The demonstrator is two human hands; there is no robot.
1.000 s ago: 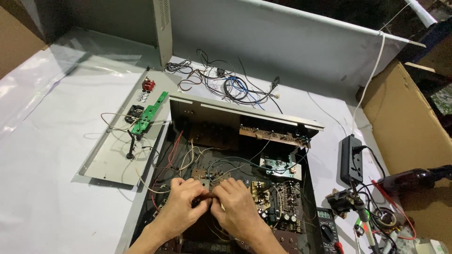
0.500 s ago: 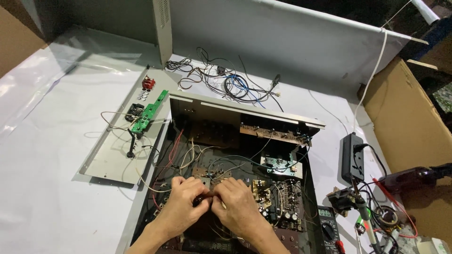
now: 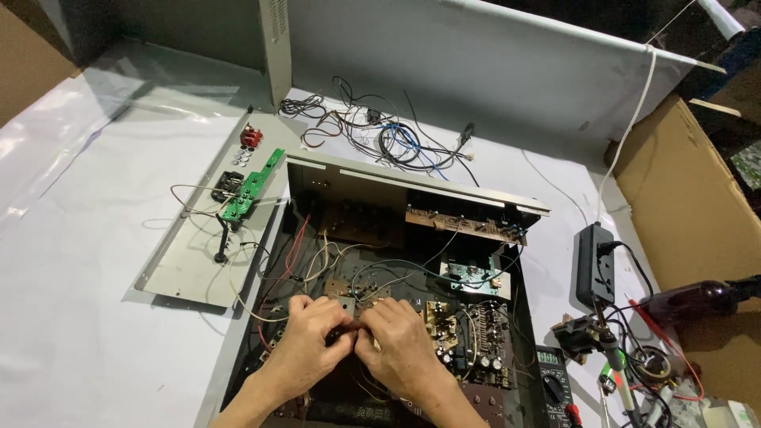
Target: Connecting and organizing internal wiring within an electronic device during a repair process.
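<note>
Opened audio-type chassis under disassembly, seen from above. We see the black sheet-metal chassis [image 3: 372, 230] lying on the white plastic-covered bench [image 3: 87, 317] with its top cover off and its boards and wiring exposed; to its left lies the detached grey metal panel [image 3: 190, 254], joined to it by thin wires and carrying a small green circuit strip [image 3: 252, 184], a red connector block [image 3: 251, 137] and a black-handled tool [image 3: 221, 244]. We judge the work to be well under way: the housing is already open and one panel removed, while the brown main circuit board [image 3: 468, 321], the long brown board on the rear wall [image 3: 464, 224] and the loom of red, white and blue wires [image 3: 317, 254] remain mounted inside. Our left hand [image 3: 305, 349] and right hand [image 3: 404, 349] meet over the chassis's front centre, fingers [image 3: 317, 311] closed narrowly around a small grey metal part [image 3: 347, 307] that is largely hidden, so we cannot tell its exact shape or whether it is free. Behind the chassis lies a tangle of loose cables [image 3: 388, 139]; to the right are a black power adapter [image 3: 596, 265], a black digital multimeter [image 3: 553, 384] and a soldering iron stand [image 3: 590, 337], beside a brown cardboard box [image 3: 690, 206].
</note>
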